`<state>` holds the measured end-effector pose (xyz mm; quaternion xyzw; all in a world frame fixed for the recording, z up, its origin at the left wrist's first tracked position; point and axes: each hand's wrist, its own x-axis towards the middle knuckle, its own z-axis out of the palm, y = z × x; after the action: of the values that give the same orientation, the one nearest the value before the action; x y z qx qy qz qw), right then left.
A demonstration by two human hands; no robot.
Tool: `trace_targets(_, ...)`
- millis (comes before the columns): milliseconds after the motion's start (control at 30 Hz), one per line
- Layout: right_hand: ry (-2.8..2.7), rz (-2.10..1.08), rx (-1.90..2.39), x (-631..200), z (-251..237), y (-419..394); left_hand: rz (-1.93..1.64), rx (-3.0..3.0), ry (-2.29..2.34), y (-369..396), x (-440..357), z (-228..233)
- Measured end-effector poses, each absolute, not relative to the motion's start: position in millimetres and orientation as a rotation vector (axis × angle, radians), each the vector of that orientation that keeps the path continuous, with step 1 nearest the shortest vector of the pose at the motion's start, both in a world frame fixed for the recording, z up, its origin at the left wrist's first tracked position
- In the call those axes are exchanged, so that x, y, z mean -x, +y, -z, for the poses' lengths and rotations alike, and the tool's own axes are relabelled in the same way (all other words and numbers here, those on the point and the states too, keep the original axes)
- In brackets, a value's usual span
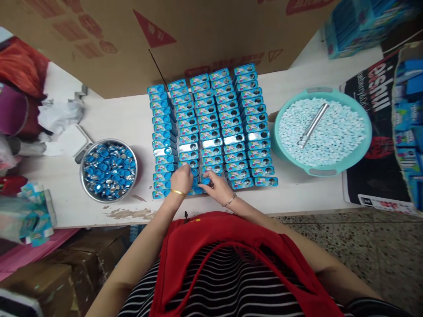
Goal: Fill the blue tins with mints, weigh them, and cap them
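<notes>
A person's left hand (pixel 181 178) and right hand (pixel 216 188) rest on the near rows of blue tins (pixel 211 127) packed in columns on a white tabletop (pixel 297 198). A blue cap (pixel 206 181) sits at the right fingertips. A metal bowl (pixel 109 170) of blue caps stands left; a teal basin (pixel 322 131) of white tablets with a metal scoop (pixel 312 125) stands right, before a cardboard box (pixel 198 35).

Single head view looks steeply down, close over the table (pixel 313 198).
</notes>
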<state>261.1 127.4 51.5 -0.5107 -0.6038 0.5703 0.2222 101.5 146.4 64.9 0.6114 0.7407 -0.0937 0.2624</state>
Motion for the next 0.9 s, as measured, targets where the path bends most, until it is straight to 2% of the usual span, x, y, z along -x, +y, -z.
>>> trace_targets(300, -1.772, -1.602, 1.489, -264.0, -48.1, 125.1, 0.562, -1.460, 2.023, 173.3, -98.2, -51.7)
trace_targets(433, -1.808, -1.614, 1.463, -260.5, -50.2, 128.3, 0.590, -1.400, 2.039, 182.3, -88.3, -49.8)
trace_targets(567, -1.860, -1.569, 1.473, -258.5, -55.7, 134.6, 0.453, -1.443, 2.053, 173.8, -88.7, -60.7)
trace_targets(733, -1.956, -1.526, 1.469, -258.7, -60.4, 140.8, -0.093, -1.362, 1.713, 147.9, -106.1, -73.5)
trace_targets(900, -1.629, -1.634, 1.419, -251.3, -58.8, 146.5, -0.122, -1.337, 1.771, 147.3, -110.7, -72.2)
